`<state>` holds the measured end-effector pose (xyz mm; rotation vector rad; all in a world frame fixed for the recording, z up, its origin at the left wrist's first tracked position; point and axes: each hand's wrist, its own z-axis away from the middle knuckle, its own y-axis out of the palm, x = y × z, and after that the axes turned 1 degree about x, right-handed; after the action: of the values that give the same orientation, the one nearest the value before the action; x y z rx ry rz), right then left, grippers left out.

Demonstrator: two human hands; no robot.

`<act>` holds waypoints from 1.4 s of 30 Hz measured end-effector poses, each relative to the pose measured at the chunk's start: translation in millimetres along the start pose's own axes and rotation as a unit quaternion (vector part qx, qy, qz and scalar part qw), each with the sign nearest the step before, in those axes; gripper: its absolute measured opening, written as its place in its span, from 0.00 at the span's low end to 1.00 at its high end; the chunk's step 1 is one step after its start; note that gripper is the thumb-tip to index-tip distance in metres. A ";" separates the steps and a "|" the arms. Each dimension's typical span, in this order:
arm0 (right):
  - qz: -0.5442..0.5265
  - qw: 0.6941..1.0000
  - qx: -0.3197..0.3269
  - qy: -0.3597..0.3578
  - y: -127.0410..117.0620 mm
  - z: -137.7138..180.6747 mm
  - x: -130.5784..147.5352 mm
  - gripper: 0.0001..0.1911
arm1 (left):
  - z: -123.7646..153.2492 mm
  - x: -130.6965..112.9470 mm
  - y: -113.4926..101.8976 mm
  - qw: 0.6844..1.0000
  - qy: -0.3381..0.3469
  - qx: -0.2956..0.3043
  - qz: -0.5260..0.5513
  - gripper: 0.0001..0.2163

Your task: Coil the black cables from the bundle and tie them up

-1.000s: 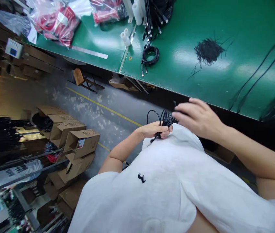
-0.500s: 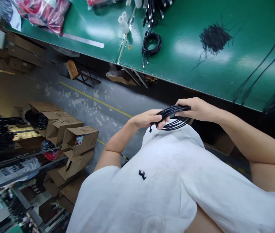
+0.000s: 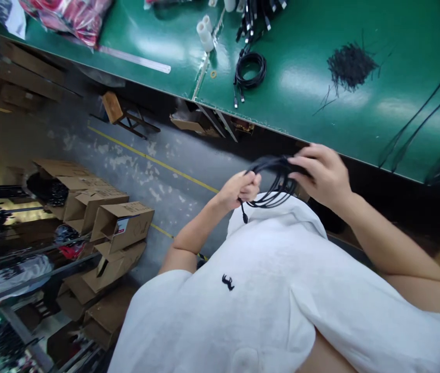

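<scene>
- Green surface [image 3: 321, 114] spans the top, carrying a coiled cable [image 3: 250, 70] and a heap of black twist ties [image 3: 350, 65].
- Cardboard boxes [image 3: 121, 223] stand on the floor at left.
- Left hand [image 3: 241, 187] pinches one side of a looped cable bundle [image 3: 278, 181]. Right hand [image 3: 323, 173] curls round the other side, above the white shirt [image 3: 266, 290], just below the surface's edge.
- Plug end [image 3: 245, 218] dangles under the left hand.

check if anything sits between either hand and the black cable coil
Nothing visible does. The left hand and the right hand both grip the black cable coil directly, holding it in the air in front of the white shirt.
</scene>
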<state>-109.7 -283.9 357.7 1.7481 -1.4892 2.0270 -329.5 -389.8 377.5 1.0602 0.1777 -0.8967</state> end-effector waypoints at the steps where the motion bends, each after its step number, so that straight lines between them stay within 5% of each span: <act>1: -0.047 0.995 -0.072 0.059 8.5 5.2 -4.0 0.16 | 0.1 -4.2 0.0 0.998 0.041 -0.028 0.034 0.17; 3: -0.215 0.956 -0.096 0.177 28.7 8.3 -8.0 0.20 | -1.0 -11.2 2.4 0.990 0.082 -0.059 0.094 0.17; 5: -0.418 0.872 -0.013 0.256 47.8 0.0 -5.8 0.26 | -3.2 -13.6 5.4 0.986 0.074 -0.070 0.131 0.18; 7: -0.549 0.786 0.030 0.284 58.6 -15.5 0.4 0.27 | -5.1 -11.1 6.0 0.986 0.065 -0.068 0.138 0.18; 9: -0.583 0.761 0.008 0.283 57.8 -30.6 6.1 0.25 | -5.3 -6.2 3.0 0.989 0.083 -0.050 0.112 0.18; 12: -0.542 0.798 0.020 0.261 41.4 -44.0 8.8 0.21 | -3.2 -0.5 -5.5 0.995 0.089 -0.004 0.038 0.20; 17: -0.269 0.937 0.165 0.150 6.9 -54.4 13.9 0.20 | -0.6 -1.5 -14.7 0.997 0.005 0.063 -0.048 0.25; 21: -0.093 0.979 0.182 0.027 -3.8 -60.0 19.0 0.19 | -3.4 -7.2 -16.2 0.993 -0.009 0.086 -0.078 0.25; 25: -0.028 0.993 0.096 -0.063 -1.4 -68.3 7.4 0.30 | -12.8 -14.8 -11.7 0.987 -0.026 0.109 -0.113 0.24; 27: -0.003 0.987 0.103 -0.124 -3.3 -77.6 -1.4 0.34 | -18.6 -19.9 -6.5 0.982 -0.046 0.130 -0.132 0.22; 31: 0.053 0.958 0.163 -0.229 -17.2 -100.8 -19.2 0.20 | -29.4 -30.6 6.6 0.985 -0.057 0.096 -0.135 0.21; 37: 0.111 0.955 0.150 -0.232 -45.2 -116.2 -47.5 0.26 | -47.8 -42.1 21.3 0.990 -0.050 0.001 -0.132 0.24; 42: 0.145 0.955 0.138 -0.220 -60.5 -123.4 -53.4 0.24 | -67.2 -49.1 32.2 0.990 -0.066 0.011 -0.120 0.27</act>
<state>-142.9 -140.5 366.6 2.3427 -1.7385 2.1692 -319.7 -302.1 391.0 1.0087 0.1886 -1.1852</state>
